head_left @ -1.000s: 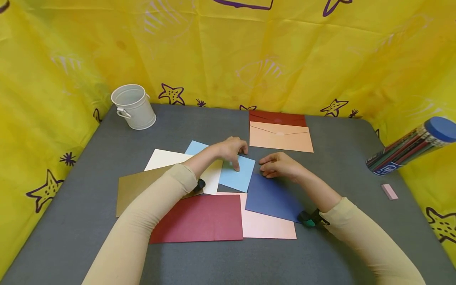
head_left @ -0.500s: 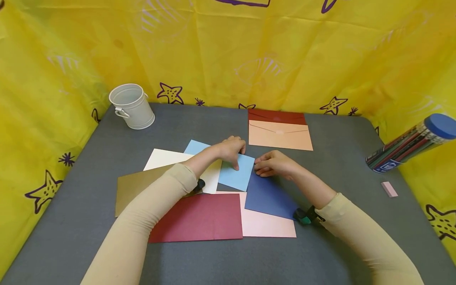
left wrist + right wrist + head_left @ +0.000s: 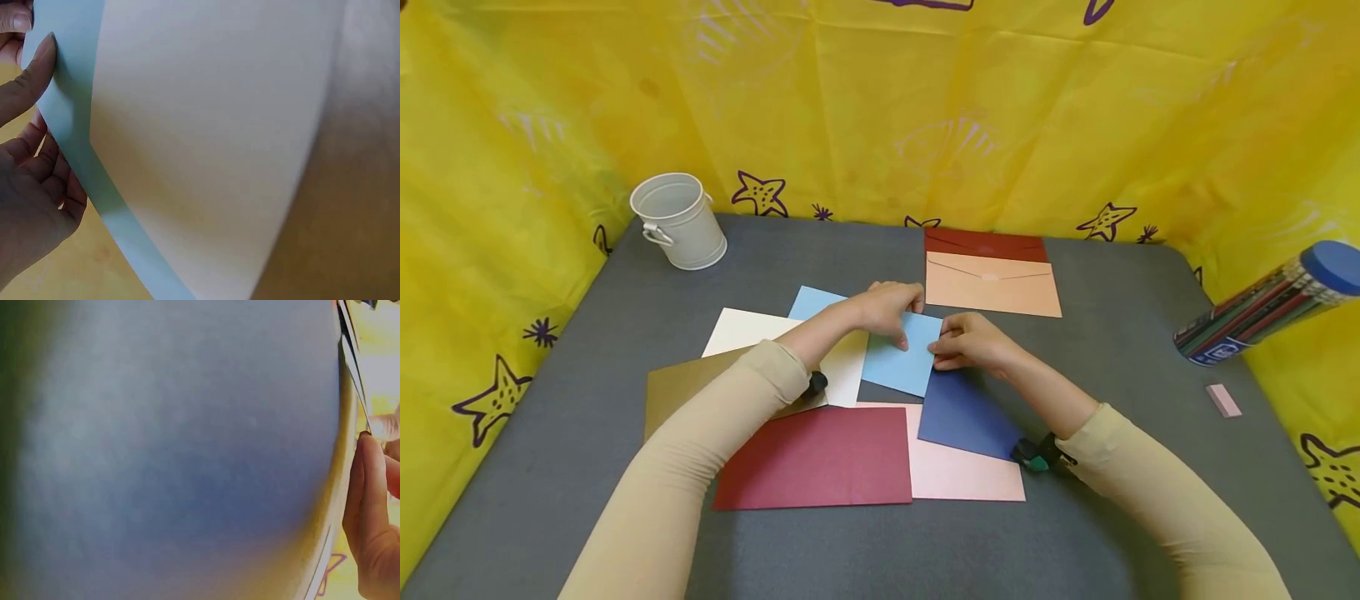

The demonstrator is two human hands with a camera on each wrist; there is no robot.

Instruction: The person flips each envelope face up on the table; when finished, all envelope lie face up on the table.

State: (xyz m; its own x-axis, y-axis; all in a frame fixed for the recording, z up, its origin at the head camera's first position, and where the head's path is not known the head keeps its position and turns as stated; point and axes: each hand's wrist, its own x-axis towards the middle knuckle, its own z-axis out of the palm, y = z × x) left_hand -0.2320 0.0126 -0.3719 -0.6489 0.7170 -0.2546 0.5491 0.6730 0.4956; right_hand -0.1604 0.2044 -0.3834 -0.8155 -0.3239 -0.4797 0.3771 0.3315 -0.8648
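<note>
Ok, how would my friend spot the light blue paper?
At the grey table, find the person's left hand and right hand. Both hold the light blue paper, partly under the white paper. Unlike the dark blue paper nearby, it's pale blue.

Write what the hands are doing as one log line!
left hand: holds light blue paper | right hand: pinches its right edge | white bucket: untouched

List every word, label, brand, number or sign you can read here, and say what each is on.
Nothing is legible enough to quote.
Blue label on the pencil tube: a pale mark, too small and blurred to read.
Light blue sheet, peach envelope, white bucket: no lettering visible.
Yellow backdrop: drawn starfish and fish, no words visible.
</note>
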